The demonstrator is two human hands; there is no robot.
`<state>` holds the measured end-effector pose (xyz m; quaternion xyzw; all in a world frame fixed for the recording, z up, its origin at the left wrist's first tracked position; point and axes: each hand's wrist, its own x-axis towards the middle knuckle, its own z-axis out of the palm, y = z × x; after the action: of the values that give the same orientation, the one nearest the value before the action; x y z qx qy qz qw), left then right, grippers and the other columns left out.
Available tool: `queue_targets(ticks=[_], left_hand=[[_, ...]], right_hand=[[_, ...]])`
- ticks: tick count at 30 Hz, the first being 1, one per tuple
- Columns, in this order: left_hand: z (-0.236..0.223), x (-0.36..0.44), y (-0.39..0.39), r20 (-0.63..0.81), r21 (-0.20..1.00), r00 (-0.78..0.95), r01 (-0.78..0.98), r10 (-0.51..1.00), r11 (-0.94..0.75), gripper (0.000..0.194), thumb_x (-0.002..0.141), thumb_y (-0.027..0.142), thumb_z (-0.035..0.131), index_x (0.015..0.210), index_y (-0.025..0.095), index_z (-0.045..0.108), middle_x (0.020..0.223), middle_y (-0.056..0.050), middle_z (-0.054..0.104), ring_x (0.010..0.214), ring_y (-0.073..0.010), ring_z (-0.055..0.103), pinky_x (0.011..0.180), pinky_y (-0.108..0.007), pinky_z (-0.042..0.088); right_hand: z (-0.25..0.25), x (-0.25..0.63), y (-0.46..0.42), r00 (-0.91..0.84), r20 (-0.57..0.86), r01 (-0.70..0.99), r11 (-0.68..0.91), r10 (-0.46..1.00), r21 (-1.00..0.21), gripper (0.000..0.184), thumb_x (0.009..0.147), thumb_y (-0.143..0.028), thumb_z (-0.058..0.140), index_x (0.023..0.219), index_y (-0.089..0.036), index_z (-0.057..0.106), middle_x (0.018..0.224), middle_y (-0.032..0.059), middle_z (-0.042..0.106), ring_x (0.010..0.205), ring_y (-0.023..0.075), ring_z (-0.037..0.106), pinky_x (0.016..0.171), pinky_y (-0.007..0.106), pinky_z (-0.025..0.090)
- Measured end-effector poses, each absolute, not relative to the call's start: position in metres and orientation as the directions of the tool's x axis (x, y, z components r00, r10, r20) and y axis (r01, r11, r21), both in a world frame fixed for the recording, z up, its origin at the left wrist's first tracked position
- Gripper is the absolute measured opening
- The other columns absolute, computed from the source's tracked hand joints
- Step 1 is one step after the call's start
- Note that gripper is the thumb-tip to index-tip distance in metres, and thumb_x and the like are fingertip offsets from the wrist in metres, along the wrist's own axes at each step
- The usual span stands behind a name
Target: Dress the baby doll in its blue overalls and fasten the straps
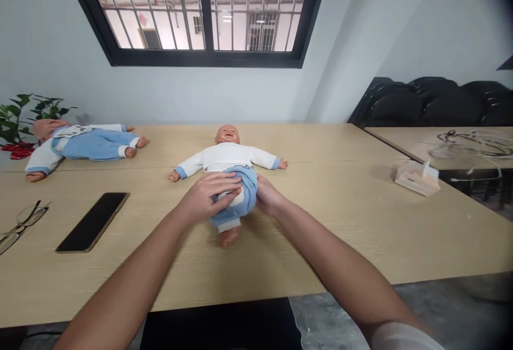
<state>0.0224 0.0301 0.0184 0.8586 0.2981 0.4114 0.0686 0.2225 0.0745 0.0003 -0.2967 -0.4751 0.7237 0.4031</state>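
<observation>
A baby doll (226, 155) in a white top lies on its back in the middle of the wooden table (320, 222), head toward the window. Its blue trousers (245, 195) are bunched around the hips and legs, and one bare foot (227, 236) points toward me. My left hand (208, 195) lies over the doll's waist with its fingers curled on the blue cloth. My right hand (267, 196) presses against the trousers' right side, fingers tucked behind the fabric.
A second dressed doll (80, 144) lies at the far left beside a potted plant (24, 112). A black phone (93, 222) and glasses (20, 224) rest on the left. A tissue box (417, 178) and cables (473, 144) sit right, with black chairs (433, 101) behind.
</observation>
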Motion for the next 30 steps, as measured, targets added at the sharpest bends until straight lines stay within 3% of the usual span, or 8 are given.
queue_targets(ticks=[8, 14, 20, 23, 27, 30], left_hand=[[0.028, 0.019, 0.024, 0.621, 0.297, 0.546, 0.5, 0.562, -0.814, 0.028, 0.094, 0.029, 0.067, 0.121, 0.026, 0.071, 0.131, -0.007, 0.071, 0.127, -0.0262, 0.063, 0.109, -0.047, 0.05], [0.024, 0.026, 0.025, 0.594, 0.24, 0.543, 0.586, 0.594, -0.774, 0.047, 0.08, 0.02, 0.073, 0.125, 0.022, 0.062, 0.132, -0.009, 0.069, 0.125, -0.0284, 0.062, 0.107, -0.048, 0.049], [0.01, 0.031, 0.032, 0.64, 0.334, 0.398, 0.627, 0.657, -0.704, 0.046, 0.08, 0.028, 0.075, 0.122, 0.022, 0.059, 0.127, -0.01, 0.069, 0.121, -0.0286, 0.063, 0.104, -0.047, 0.05], [0.005, 0.027, 0.032, 0.631, 0.371, 0.336, 0.661, 0.699, -0.652, 0.048, 0.083, 0.035, 0.07, 0.127, 0.021, 0.057, 0.124, -0.011, 0.071, 0.115, -0.0297, 0.067, 0.099, -0.046, 0.052], [0.004, 0.024, 0.03, 0.655, 0.399, 0.25, 0.688, 0.714, -0.607, 0.052, 0.079, 0.035, 0.069, 0.126, 0.019, 0.056, 0.121, -0.011, 0.072, 0.111, -0.0305, 0.068, 0.097, -0.046, 0.053], [0.007, 0.027, 0.027, 0.716, 0.371, 0.261, 0.644, 0.648, -0.669, 0.047, 0.081, 0.032, 0.066, 0.125, 0.021, 0.055, 0.124, -0.011, 0.07, 0.117, -0.0286, 0.066, 0.104, -0.048, 0.051]], right_hand=[[0.005, 0.218, 0.069, -0.424, -0.036, -0.311, -0.182, 0.905, -0.933, 0.036, 0.075, -0.041, 0.08, 0.105, -0.021, 0.074, 0.112, 0.0083, 0.077, 0.107, 0.0277, 0.07, 0.1, 0.047, 0.055], [0.006, 0.214, 0.063, -0.342, -0.049, -0.267, -0.147, 0.938, -0.952, 0.038, 0.078, -0.05, 0.077, 0.101, -0.02, 0.073, 0.112, 0.009, 0.077, 0.111, 0.0297, 0.068, 0.1, 0.049, 0.055], [0.007, 0.213, 0.059, -0.42, -0.044, -0.279, -0.175, 0.907, -0.944, 0.037, 0.08, -0.047, 0.076, 0.108, -0.023, 0.072, 0.116, 0.0068, 0.075, 0.113, 0.0294, 0.068, 0.104, 0.048, 0.052], [0.005, 0.216, 0.068, -0.492, -0.052, -0.285, -0.217, 0.869, -0.934, 0.043, 0.087, -0.058, 0.065, 0.112, -0.024, 0.071, 0.119, 0.0061, 0.075, 0.117, 0.0281, 0.067, 0.107, 0.048, 0.05], [0.002, 0.236, 0.091, -0.522, 0.035, -0.238, -0.106, 0.852, -0.965, 0.06, 0.09, -0.076, 0.05, 0.108, -0.023, 0.072, 0.115, 0.0081, 0.075, 0.117, 0.028, 0.066, 0.108, 0.047, 0.047], [0.0, 0.26, 0.108, -0.542, 0.096, -0.136, 0.025, 0.835, -0.99, 0.052, 0.084, -0.067, 0.067, 0.107, -0.021, 0.072, 0.114, 0.0073, 0.074, 0.111, 0.0263, 0.066, 0.104, 0.044, 0.048]])
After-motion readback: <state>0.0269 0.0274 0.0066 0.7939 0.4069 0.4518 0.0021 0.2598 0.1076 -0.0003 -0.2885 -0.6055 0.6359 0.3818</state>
